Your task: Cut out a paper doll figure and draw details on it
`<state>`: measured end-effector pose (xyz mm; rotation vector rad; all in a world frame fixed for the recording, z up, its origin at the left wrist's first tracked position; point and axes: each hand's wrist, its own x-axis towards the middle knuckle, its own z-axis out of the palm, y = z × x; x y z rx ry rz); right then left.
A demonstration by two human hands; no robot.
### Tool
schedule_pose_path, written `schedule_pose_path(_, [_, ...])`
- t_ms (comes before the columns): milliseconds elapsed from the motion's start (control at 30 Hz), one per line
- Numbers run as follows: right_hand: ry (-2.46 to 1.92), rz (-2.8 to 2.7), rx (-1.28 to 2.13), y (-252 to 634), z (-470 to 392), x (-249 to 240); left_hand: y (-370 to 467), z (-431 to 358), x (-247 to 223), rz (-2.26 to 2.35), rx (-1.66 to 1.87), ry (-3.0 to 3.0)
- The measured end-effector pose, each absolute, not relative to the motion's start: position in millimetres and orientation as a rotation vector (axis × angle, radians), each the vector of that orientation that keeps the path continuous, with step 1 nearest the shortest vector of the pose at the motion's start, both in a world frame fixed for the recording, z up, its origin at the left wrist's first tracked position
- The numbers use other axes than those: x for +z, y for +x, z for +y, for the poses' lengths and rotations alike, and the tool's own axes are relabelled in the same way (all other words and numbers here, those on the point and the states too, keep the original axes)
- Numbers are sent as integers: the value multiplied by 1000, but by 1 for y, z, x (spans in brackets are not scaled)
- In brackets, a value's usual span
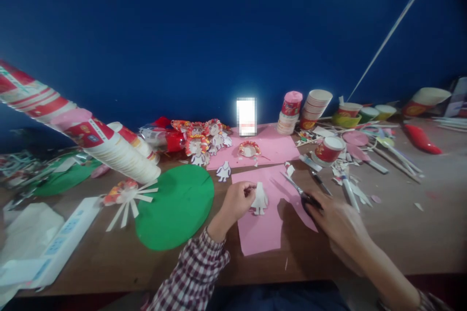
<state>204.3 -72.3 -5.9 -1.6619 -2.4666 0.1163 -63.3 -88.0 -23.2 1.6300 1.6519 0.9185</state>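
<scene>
Between the thumb and fingers of my left hand (237,199) is a small white paper cutout (260,201) shaped like a body with two feet. It is upright over a pink paper sheet (251,240). My right hand (339,221) grips black-handled scissors (297,188). Their blades point up and left, apart from the cutout. Another paper figure with a dark outline (224,171) lies just beyond my left hand. Farther back, several lion-like paper figures with red and yellow ruffled manes (197,143) are grouped together.
A green paper disc (175,209) lies left of my hands. Stacked paper cups (116,155) lean at far left. A ruffled ring (249,149) sits on more pink paper. At right are a red-and-white cup (329,149), a marker (349,192), a black pen (320,182) and paper scraps.
</scene>
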Motion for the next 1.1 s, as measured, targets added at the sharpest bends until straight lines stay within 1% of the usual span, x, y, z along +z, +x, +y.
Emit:
schedule_pose_path(67, [-1661, -2474, 43, 205, -71, -8, -62, -89, -22, 1701, 899, 1693])
schedule_pose_path(133, [-1665, -2478, 48, 207, -69, -10, -61, -92, -20, 1751, 892, 1749])
schedule_pose_path(300, [-1630, -2464, 253, 207, -66, -11, -63, -105, -18, 1798, 797, 2017])
schedule_pose_path(433, [-1636, -2464, 293, 202, -66, -5, -66, -112, -24, 1581, 691, 2369])
schedule_pose_path(533, [-1649, -2493, 302, 199, -67, -2, -66, -112, -31, 1496, 661, 2493])
schedule_pose_path(767, [-1666, -2447, 382, 199, -68, -2, -62, -112, -41, 1514, 627, 2532])
schedule_pose_path(1000, [-1493, -2423, 628, 210, -61, 8, -58, -111, -37, 1553, 594, 2518])
schedule_pose_path(1033, [-1501, -2408, 603, 211, -59, 9, -57, -111, -35, 1559, 579, 2508])
schedule_pose_path(1100, [-1594, -2364, 405, 215, -56, 10, -55, -112, -32, 1577, 548, 2485])
